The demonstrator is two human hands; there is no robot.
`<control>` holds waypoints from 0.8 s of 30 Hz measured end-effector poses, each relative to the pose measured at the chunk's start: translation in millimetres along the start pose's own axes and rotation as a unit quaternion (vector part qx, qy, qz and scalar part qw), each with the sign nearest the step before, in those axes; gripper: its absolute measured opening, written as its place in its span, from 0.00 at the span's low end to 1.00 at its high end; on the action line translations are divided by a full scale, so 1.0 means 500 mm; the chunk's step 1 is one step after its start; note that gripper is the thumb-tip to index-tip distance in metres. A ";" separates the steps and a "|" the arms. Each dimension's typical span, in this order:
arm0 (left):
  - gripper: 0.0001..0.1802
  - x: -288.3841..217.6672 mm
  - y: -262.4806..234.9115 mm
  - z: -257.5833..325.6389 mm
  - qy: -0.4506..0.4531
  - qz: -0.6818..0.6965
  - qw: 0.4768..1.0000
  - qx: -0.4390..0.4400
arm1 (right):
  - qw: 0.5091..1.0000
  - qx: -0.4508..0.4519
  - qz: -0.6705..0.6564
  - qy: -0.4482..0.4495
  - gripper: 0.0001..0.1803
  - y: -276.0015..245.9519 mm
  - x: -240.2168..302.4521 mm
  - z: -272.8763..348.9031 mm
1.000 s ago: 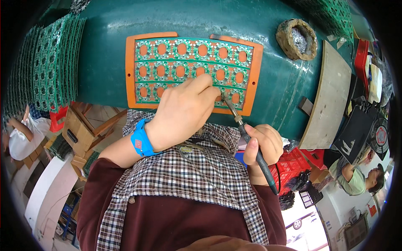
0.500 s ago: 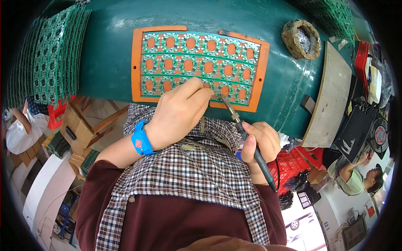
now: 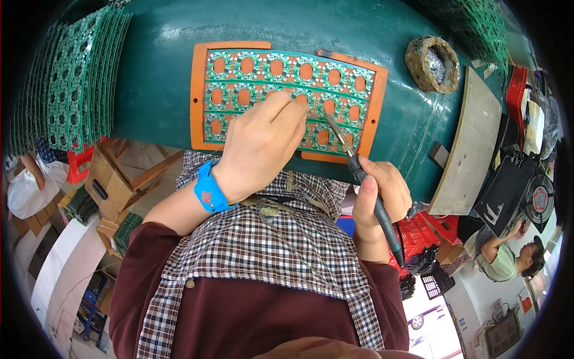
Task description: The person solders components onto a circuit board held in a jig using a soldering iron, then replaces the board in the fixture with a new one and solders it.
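A panel of green circuit boards (image 3: 232, 84) with rows of round openings lies in an orange frame (image 3: 198, 119). My left hand (image 3: 263, 137), with a blue band at its wrist, reaches over the panel's middle and hides part of it. Its thumb and fingers are pinched together near the middle row; what they hold is too small to make out. In my right hand (image 3: 382, 194) is a soldering iron (image 3: 366, 179), gripped by its dark handle. The iron's tip is over the panel, by the middle row right of my left fingers; contact cannot be told.
Many green board panels (image 3: 78, 84) stand stacked at the left. Right of the frame sit a rough round pot (image 3: 431, 64) with shiny grey stuff inside and a grey board (image 3: 463, 143). Farther right are a red tray (image 3: 516, 99) and another person (image 3: 505, 257).
Both hands have moved up the panel, away from me. The iron's tip has gone from the nearest row to the middle row and a little to the right.
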State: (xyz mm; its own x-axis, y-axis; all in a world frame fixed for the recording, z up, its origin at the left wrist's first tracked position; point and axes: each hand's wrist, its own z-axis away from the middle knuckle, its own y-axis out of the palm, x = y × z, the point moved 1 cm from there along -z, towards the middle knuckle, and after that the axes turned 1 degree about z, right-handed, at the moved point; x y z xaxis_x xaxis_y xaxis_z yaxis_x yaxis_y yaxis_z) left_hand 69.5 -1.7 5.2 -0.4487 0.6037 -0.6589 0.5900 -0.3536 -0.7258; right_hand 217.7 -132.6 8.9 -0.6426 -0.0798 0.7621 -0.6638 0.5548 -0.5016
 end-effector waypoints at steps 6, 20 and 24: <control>0.08 0.006 0.006 -0.006 0.025 -0.006 1.000 0.018 | 1.000 0.001 0.007 -0.004 0.08 0.011 -0.005 -0.005; 0.09 0.025 0.013 -0.065 0.014 -0.033 0.999 -0.015 | 0.999 0.001 0.006 0.047 0.09 0.016 -0.013 -0.057; 0.08 0.025 0.014 -0.068 0.027 -0.011 0.999 -0.019 | 0.999 0.011 0.010 0.043 0.08 0.020 -0.015 -0.062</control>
State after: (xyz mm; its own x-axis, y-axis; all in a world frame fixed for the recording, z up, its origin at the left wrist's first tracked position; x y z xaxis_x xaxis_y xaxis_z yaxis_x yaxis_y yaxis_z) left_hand 91.0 27.7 -1.1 -0.4261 0.6485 -0.6308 0.6055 -0.3137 -0.7314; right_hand 227.8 -100.7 10.8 -0.6217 0.0026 0.7832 -0.6600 0.5367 -0.5257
